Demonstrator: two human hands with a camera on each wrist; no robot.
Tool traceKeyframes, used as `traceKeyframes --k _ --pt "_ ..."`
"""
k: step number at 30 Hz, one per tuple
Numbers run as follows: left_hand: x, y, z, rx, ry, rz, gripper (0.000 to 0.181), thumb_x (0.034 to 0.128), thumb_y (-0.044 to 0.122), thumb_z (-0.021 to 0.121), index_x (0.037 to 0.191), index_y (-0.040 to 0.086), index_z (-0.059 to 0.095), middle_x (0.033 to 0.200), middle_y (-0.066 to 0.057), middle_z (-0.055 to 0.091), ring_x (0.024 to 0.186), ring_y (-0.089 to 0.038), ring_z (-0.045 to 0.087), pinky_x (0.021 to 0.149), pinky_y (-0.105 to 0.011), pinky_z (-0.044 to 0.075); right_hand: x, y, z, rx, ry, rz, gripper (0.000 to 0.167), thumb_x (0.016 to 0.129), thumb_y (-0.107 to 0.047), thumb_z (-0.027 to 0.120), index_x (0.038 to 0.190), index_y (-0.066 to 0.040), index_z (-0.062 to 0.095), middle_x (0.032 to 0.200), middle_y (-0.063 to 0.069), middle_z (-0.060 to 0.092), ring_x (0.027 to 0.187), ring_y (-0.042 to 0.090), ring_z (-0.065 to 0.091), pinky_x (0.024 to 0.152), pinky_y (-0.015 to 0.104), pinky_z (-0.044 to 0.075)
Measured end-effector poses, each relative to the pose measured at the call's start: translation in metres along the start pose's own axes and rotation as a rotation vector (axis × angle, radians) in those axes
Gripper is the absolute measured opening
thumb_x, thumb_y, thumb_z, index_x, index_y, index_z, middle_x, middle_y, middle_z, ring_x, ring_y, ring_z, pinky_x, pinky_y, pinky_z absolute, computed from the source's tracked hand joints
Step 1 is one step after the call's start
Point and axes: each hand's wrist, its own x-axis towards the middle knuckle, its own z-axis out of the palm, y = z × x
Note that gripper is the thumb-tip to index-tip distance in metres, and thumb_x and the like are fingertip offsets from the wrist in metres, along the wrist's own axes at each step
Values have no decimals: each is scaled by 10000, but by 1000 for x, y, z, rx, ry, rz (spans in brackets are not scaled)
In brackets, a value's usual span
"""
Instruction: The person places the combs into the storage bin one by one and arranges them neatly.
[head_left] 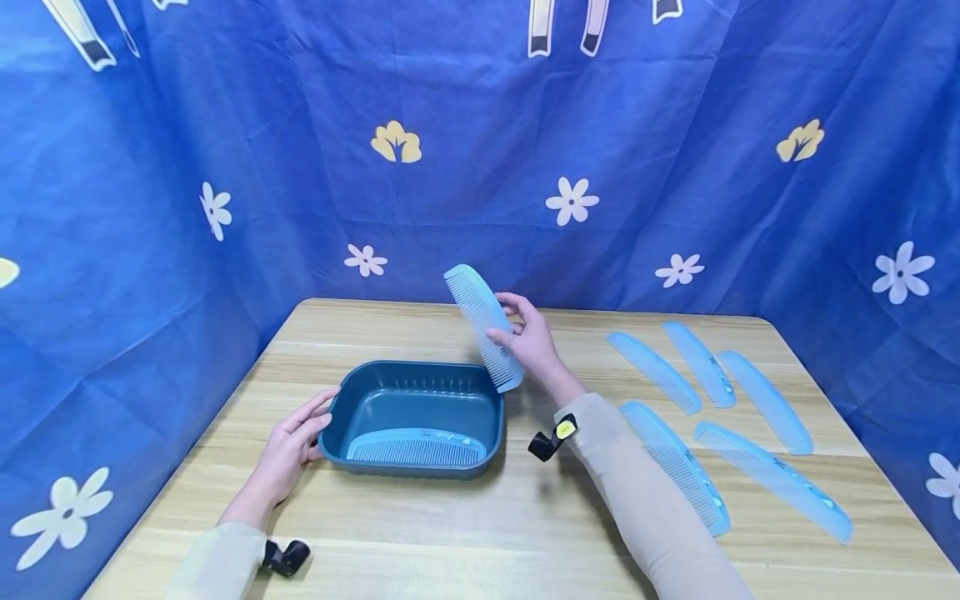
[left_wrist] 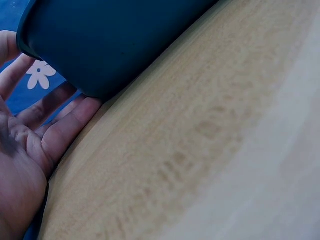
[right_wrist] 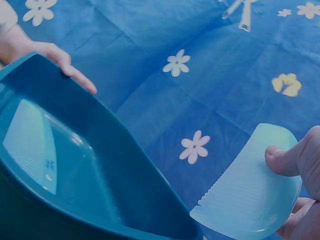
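Note:
A light-blue comb (head_left: 483,325) is pinched between the thumb and fingers of my right hand (head_left: 531,340). It is raised and tilted, its lower end at the right rim of a dark teal basin (head_left: 416,471). In the right wrist view the held comb (right_wrist: 250,185) has its teeth towards the basin. Inside the basin a similar comb (head_left: 417,448) lies flat near the front wall. My left hand (head_left: 288,442) touches the basin's left side with fairly straight fingers, and in the left wrist view some fingertips reach the lower outer wall (left_wrist: 115,45).
Several light-blue combs (head_left: 765,400) lie spread over the right side of the wooden table (head_left: 465,542). A blue patterned cloth (head_left: 465,208) hangs behind and at both sides. Each wrist carries a small black camera (head_left: 287,557).

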Motion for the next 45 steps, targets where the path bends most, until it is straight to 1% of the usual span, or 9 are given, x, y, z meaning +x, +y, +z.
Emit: traceKeyframes --k 5,11,15,21,26,33,37,40,45 --pt "-1 0 0 3 6 -9 472 967 208 515 1411 103 397 1161 70 583 890 -87 634 630 -239 526 -4 -5 8 26 -63 -2 572 799 39 691 1322 -23 468 1088 174 526 742 223 623 700 336 527" --pt "-1 1 0 19 9 -7 462 968 210 513 1408 117 407 1149 71 580 882 -81 629 623 -233 521 -12 -20 19 25 -138 10 558 813 53 668 1326 0 457 1103 204 506 752 249 608 710 360 532" --pt "-1 1 -1 25 18 -12 467 968 215 513 1410 114 403 1139 62 578 873 -81 629 625 -233 521 -15 -14 28 15 -153 10 544 805 38 684 1307 -58 496 1082 157 520 665 207 583 663 322 531" --pt "0 2 0 32 31 -19 465 967 219 514 1409 120 408 1123 33 562 867 -86 628 627 -235 520 -19 -11 38 -7 -206 5 550 806 57 673 1315 -20 480 1114 231 508 625 219 528 607 249 486" --pt "0 3 0 23 22 -14 460 968 216 513 1408 126 412 1133 35 564 887 -88 627 643 -241 526 -21 3 45 -68 -246 -20 560 799 7 702 1314 -83 503 1104 154 532 653 204 535 598 253 472" --pt "-1 4 2 5 2 -4 464 970 201 508 1413 114 400 1147 49 575 902 -89 628 658 -247 529 -26 11 49 -167 -377 -84 539 808 -11 701 1305 -114 517 1064 73 562 633 165 533 535 260 467" --pt "-2 5 3 -3 5 -3 469 972 195 505 1418 105 390 1154 52 576 890 -89 628 646 -238 524 -27 15 50 -202 -444 -110 508 816 -6 690 1290 -103 535 1088 72 583 658 166 531 546 259 465" --pt "-2 5 3 -5 6 -3 471 972 193 504 1420 104 386 1155 52 574 886 -89 627 643 -238 525 -28 17 51 -256 -486 -119 493 821 -10 684 1285 -109 548 1114 71 589 718 145 531 601 251 469" --pt "-3 5 4 2 7 1 472 974 189 500 1421 99 380 1144 43 573 882 -89 627 648 -243 527 -27 19 54 -342 -551 -109 469 831 -13 674 1273 -121 560 1130 53 585 704 125 507 634 242 459"
